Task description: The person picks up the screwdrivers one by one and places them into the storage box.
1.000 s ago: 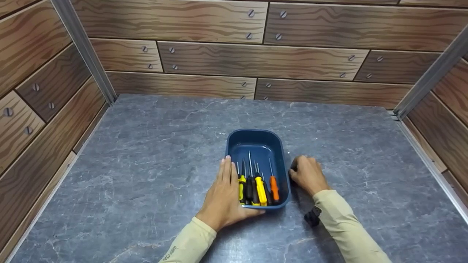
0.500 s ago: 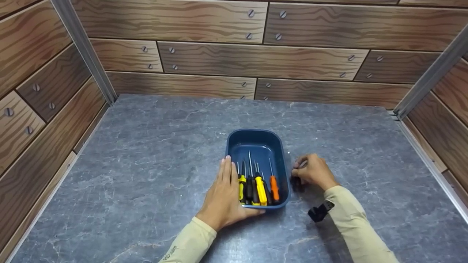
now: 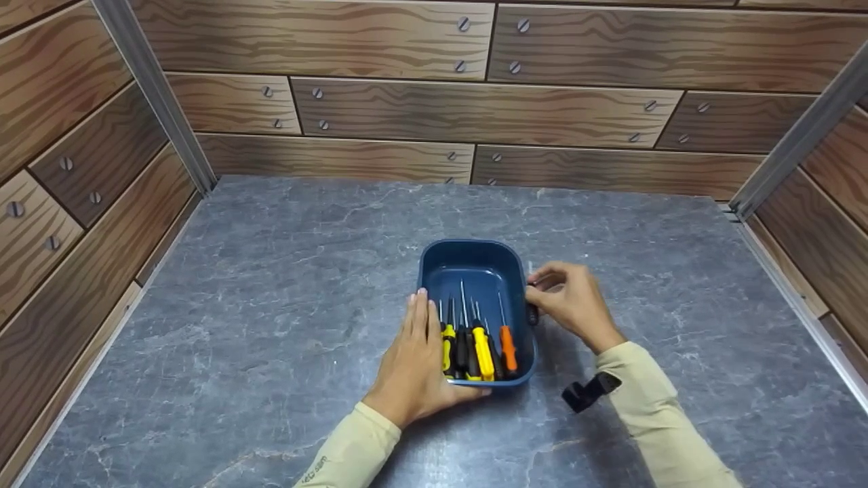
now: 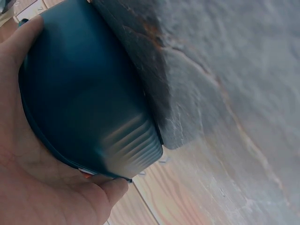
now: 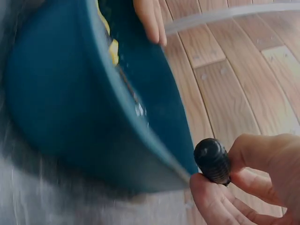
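A dark blue bin stands on the table with several screwdrivers inside, their handles yellow, black and orange. Straight fingers of my left hand lie along the bin's left side, and the thumb lies along its near side. My right hand, just past the bin's right rim, pinches a screwdriver by its black handle between thumb and fingers. Its thin shaft points away from me in the head view. The orange-handled screwdriver lies apart from the others, on the bin's right side. My left palm covers part of the bin's near-left corner.
A grey marbled tabletop surrounds the bin. Wood-print walls enclose it at the back and sides, with metal posts at the corners. A black wrist camera hangs below the right sleeve.
My right hand has lifted the black-handled screwdriver from beside the bin, moving up and away from me, up to the right rim. My left hand and the bin have stayed put.
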Available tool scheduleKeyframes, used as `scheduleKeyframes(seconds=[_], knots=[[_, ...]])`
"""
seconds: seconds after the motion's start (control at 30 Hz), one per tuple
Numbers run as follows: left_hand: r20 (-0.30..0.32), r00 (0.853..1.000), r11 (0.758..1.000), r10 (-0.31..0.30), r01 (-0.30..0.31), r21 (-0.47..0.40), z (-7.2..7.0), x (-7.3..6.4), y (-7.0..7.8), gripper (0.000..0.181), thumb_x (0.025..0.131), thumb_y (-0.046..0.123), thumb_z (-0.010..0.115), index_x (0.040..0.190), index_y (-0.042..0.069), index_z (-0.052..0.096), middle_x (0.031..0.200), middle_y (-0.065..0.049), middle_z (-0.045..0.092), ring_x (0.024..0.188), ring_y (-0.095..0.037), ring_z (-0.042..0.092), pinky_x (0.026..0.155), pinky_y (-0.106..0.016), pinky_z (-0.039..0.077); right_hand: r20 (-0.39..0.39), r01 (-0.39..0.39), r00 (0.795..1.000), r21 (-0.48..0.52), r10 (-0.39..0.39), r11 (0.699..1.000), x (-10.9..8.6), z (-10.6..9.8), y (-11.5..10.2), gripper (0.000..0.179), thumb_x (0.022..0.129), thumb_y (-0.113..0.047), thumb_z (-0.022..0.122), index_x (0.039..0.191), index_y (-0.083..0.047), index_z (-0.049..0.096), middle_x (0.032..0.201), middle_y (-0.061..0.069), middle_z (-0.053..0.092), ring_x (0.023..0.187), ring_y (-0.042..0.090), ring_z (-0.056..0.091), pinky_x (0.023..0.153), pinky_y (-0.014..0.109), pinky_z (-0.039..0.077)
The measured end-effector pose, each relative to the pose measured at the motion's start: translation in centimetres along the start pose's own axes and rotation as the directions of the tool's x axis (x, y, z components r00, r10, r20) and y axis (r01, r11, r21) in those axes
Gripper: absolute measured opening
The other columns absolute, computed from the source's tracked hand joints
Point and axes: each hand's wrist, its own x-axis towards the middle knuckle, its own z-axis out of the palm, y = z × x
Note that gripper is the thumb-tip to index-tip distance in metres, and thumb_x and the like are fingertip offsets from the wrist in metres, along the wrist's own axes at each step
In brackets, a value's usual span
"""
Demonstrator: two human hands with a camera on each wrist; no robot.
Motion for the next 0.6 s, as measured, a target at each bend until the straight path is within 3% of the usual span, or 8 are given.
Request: scheduleKeyframes(seconds=[0.13,0.3,0.6], knots=[[-0.012,1.000,1.000,0.009,-0.008,0.014,0.1,0.0,-0.1,0.139,0.067,0.088,0.065,0.155,-0.011,0.024,0.164,-0.031,0.010,0.152,-0.043,0.015,0.119,-0.046,0.029,0.013,0.072,0.997,0.001,-0.072,0.997,-0.2,1.2,-1.0,0.010,0.081,0.000,0.074,0.092,0.001,0.074,0.078,0.011,0.072,0.063,0.016,0.067,0.057,0.023,0.056],[-0.030,0.999,1.000,0.022,-0.021,0.024,0.1,0.0,-0.2,0.138,0.067,0.088,0.064,0.154,-0.012,0.026,0.163,-0.032,0.012,0.151,-0.044,0.016,0.119,-0.045,0.029,0.054,0.126,0.991,-0.120,-0.120,0.985,-0.7,2.8,-1.7,0.007,0.078,-0.003,0.076,0.084,-0.006,0.075,0.073,0.002,0.072,0.063,0.014,0.065,0.059,0.025,0.054],[-0.031,0.999,0.999,0.029,-0.029,0.028,0.2,0.1,-0.2,0.137,0.068,0.087,0.065,0.153,-0.013,0.026,0.162,-0.033,0.013,0.151,-0.045,0.016,0.120,-0.046,0.029,0.151,0.207,0.975,-0.330,-0.165,0.921,-1.6,5.1,-2.2,0.009,0.075,-0.003,0.075,0.073,-0.010,0.072,0.066,-0.002,0.068,0.061,0.013,0.062,0.061,0.037,0.055]])
